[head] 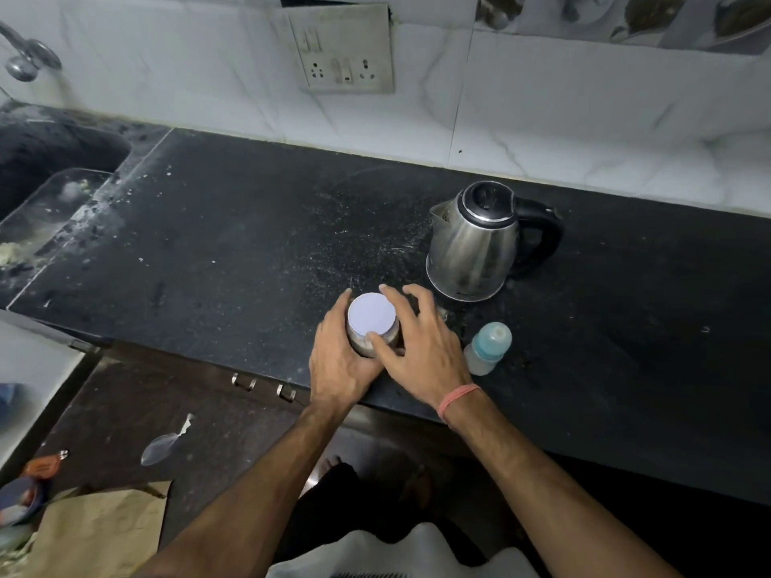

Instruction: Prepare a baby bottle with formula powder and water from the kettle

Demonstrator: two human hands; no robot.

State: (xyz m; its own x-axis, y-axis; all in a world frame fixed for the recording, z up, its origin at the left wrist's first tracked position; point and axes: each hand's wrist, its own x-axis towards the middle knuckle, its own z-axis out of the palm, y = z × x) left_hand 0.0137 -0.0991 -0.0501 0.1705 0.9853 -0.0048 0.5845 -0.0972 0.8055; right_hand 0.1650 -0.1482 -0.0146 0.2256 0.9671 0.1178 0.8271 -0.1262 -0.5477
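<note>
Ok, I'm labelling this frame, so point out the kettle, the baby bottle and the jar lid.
kettle (pixel 471 248), head view, on its steel body.
baby bottle (pixel 492 340), head view, on its teal cap.
jar lid (pixel 371 312), head view, on its flat white top.

The hands (pixel 388 352) cover most of the jar's (pixel 371 323) wall, so its contents stay unclear. The left edge cuts off the sink (pixel 50 194) and tap (pixel 25 56). The kettle's (pixel 475 244) logo is too small to read.
</note>
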